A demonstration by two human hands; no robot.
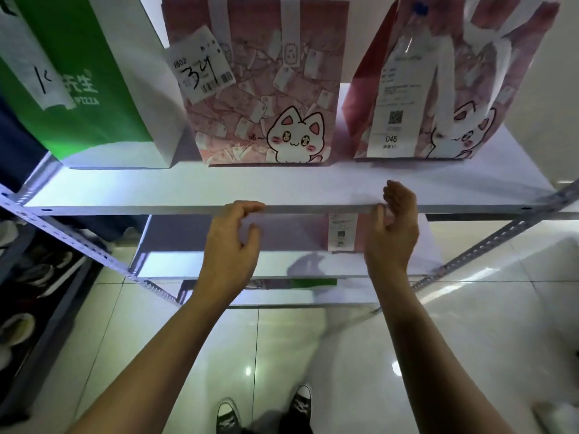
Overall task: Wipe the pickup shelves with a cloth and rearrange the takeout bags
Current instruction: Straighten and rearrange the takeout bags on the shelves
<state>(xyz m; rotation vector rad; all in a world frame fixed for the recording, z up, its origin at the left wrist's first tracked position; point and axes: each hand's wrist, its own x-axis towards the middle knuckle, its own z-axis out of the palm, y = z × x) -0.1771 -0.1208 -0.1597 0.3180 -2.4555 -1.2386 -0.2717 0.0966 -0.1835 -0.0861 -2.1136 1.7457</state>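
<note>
Both the left hand and right hand hang loosely curled and empty at the shelf's front edge; no cloth shows. The cat-print bags stand at twelve o'clock, so rearranging seems next: reach forward, grasp one.

Takeout pickup spot in a shop: metal rack with white shelves, paper bags carrying order slips and barcodes, glossy tiled floor.

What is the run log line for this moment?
left hand: empty, open | right hand: empty, open | top shelf: three bags | cloth: unseen
</note>
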